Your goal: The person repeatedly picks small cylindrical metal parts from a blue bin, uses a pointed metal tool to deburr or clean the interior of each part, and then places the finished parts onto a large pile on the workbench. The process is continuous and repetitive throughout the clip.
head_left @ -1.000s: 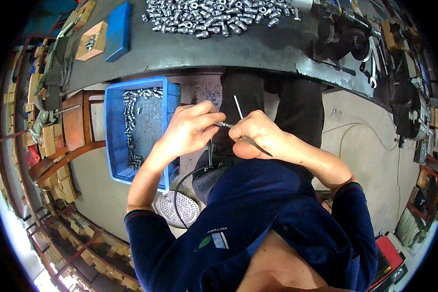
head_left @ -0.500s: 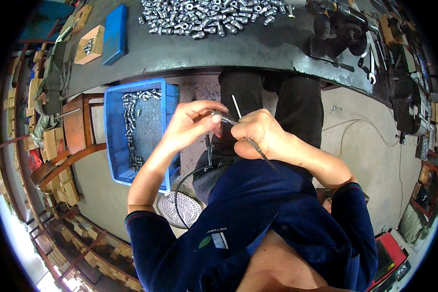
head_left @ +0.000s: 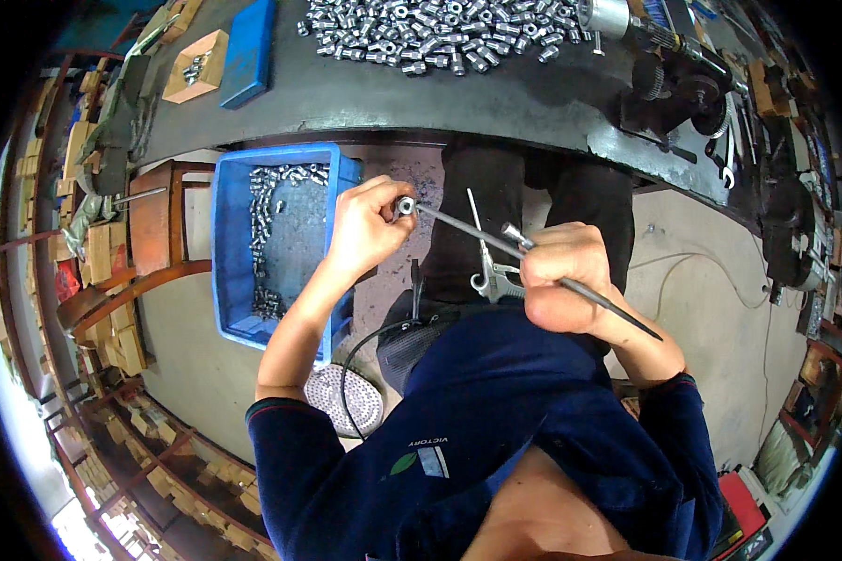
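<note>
Left hand: fingers grasping a metal fitting, its open end turned up toward the camera, above the floor to the right of the blue crate.
Right hand: fingers clenched round a long dark rod, whose far end points at the fitting; whether they touch cannot be told. A short silver cylinder juts out beside this hand.
Lap: a silver tool and a thin pale rod show near the right hand.
Shirt: dark blue, with a printed leaf-and-block emblem and one word of pale lettering, upside down in view.
Table: heaped fittings, a blue slab.
Red-and-black case: pale marking, too small to read.
</note>
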Tool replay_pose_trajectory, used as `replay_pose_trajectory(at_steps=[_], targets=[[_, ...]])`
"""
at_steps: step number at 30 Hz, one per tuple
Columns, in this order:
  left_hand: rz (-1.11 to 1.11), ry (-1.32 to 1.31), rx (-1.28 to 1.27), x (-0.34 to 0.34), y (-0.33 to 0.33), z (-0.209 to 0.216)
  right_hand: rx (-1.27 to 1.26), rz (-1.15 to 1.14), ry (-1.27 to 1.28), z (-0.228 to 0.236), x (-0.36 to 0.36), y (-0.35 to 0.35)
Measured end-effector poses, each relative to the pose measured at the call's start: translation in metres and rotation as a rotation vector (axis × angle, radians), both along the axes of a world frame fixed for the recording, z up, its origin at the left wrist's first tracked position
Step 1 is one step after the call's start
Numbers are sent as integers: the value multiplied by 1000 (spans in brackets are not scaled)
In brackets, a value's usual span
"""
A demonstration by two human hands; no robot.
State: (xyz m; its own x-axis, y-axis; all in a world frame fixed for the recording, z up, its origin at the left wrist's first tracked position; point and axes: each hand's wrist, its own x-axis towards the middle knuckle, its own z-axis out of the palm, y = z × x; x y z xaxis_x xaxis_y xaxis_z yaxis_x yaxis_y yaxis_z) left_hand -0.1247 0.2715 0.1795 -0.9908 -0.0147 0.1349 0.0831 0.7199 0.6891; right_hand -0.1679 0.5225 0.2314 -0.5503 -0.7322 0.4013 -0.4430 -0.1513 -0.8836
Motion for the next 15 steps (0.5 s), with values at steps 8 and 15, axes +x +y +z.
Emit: replay_pose_trajectory(at_steps=[8, 15], targets=[[-49, 111, -81, 3, 1, 6, -3, 41, -10, 3, 4, -9], [-83, 188, -171, 6, 2, 0, 28, 64, -43, -2, 2, -17]])
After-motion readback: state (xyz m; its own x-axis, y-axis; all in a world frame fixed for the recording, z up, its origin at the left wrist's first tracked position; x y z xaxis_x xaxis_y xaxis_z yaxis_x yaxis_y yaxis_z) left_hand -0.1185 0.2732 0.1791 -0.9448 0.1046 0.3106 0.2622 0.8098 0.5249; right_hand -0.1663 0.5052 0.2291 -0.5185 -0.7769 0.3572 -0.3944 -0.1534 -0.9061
